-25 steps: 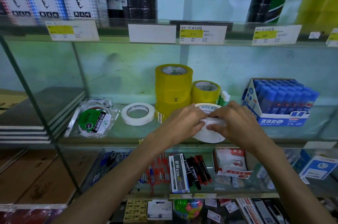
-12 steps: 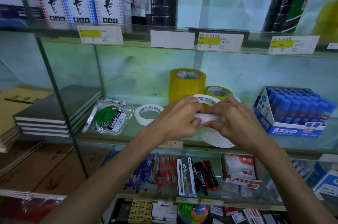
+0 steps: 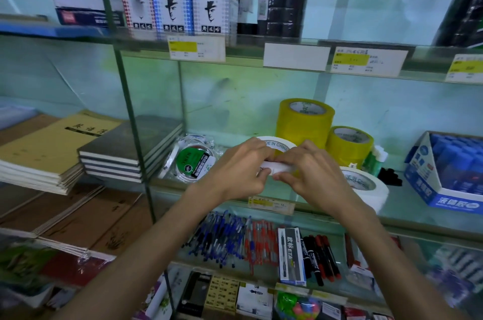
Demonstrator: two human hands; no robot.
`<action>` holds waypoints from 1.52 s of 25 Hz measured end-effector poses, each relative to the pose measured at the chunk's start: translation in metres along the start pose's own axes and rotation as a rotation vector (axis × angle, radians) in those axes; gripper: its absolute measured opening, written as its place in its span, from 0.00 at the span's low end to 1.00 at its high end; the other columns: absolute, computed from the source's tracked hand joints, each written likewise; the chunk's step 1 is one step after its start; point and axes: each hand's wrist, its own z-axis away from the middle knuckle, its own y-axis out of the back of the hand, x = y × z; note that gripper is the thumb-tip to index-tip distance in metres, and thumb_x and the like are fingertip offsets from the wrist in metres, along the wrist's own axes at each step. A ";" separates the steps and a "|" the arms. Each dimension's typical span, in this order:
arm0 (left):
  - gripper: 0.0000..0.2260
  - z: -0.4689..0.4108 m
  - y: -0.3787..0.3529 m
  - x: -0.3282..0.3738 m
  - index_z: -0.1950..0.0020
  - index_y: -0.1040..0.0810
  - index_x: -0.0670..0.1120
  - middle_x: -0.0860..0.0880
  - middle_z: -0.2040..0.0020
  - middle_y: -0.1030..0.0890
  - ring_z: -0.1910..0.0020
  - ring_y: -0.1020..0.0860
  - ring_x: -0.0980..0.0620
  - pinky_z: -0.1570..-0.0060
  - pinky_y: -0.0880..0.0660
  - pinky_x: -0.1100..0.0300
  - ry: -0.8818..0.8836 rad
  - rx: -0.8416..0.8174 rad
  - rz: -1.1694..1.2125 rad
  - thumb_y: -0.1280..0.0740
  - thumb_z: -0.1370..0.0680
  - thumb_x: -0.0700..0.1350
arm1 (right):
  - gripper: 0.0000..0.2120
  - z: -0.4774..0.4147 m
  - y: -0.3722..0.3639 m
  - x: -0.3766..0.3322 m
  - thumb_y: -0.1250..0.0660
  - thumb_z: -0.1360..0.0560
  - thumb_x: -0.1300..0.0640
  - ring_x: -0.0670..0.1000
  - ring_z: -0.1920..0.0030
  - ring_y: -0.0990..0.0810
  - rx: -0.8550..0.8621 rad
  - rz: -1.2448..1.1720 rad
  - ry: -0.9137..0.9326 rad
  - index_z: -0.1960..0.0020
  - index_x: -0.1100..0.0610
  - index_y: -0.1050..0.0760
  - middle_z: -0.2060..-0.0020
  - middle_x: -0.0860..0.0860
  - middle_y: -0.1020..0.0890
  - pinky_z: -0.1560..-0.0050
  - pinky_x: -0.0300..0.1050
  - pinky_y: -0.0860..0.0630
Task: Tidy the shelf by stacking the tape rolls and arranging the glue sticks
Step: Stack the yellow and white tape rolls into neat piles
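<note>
Both hands hold one white tape roll (image 3: 277, 147) above the front part of the glass shelf (image 3: 407, 217), in the middle of the view. The roll is tilted, its open core facing up and toward the camera, so the print on the inner ring can be read; its flat axis leans away to the far side. The left hand (image 3: 239, 169) is closed on the left near edge of the roll, and the right hand (image 3: 312, 172) is closed on the right near edge, thumbs under and fingers over the rim.

Just right of the hands a second white tape roll (image 3: 366, 185) lies flat on the shelf near the front edge, core up. Behind the hands stands a tall stack of yellow tape (image 3: 304, 123), upright, and right of it a shorter yellow roll (image 3: 349, 143). To the left, a wrapped bundle of thin tape with a green label (image 3: 194, 161) leans near the glass divider. At the far right the blue box of glue sticks (image 3: 444, 175) stands, the sticks upright. Open shelf surface shows between the flat white roll and this box, and along the front edge.
</note>
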 end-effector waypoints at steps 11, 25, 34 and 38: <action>0.10 0.003 -0.016 -0.057 0.45 0.22 0.43 0.47 0.50 0.23 0.47 0.28 0.50 0.51 0.28 0.54 0.104 -0.080 -0.062 0.37 0.24 0.42 | 0.14 -0.041 -0.058 -0.017 0.32 0.27 0.47 0.49 0.45 0.29 0.010 0.012 -0.061 0.43 0.48 0.23 0.54 0.47 0.18 0.66 0.43 0.33; 0.10 -0.005 -0.046 -0.087 0.42 0.22 0.44 0.47 0.47 0.20 0.47 0.25 0.48 0.49 0.27 0.50 0.134 -0.116 -0.037 0.36 0.22 0.43 | 0.11 -0.065 -0.088 -0.010 0.31 0.27 0.52 0.53 0.44 0.24 -0.066 0.111 -0.164 0.45 0.51 0.22 0.53 0.55 0.22 0.63 0.46 0.28; 0.09 -0.004 -0.046 -0.086 0.45 0.21 0.44 0.47 0.50 0.21 0.50 0.24 0.48 0.51 0.27 0.55 0.127 -0.101 -0.052 0.35 0.23 0.42 | 0.11 -0.064 -0.089 -0.011 0.32 0.26 0.51 0.54 0.46 0.23 -0.079 0.106 -0.142 0.44 0.51 0.22 0.51 0.56 0.23 0.61 0.47 0.26; 0.08 -0.002 -0.042 -0.087 0.46 0.20 0.45 0.47 0.51 0.20 0.50 0.25 0.49 0.52 0.28 0.56 0.134 -0.118 -0.056 0.35 0.23 0.42 | 0.12 -0.062 -0.092 -0.014 0.32 0.26 0.50 0.54 0.47 0.23 -0.068 0.104 -0.109 0.44 0.52 0.23 0.52 0.56 0.22 0.62 0.47 0.26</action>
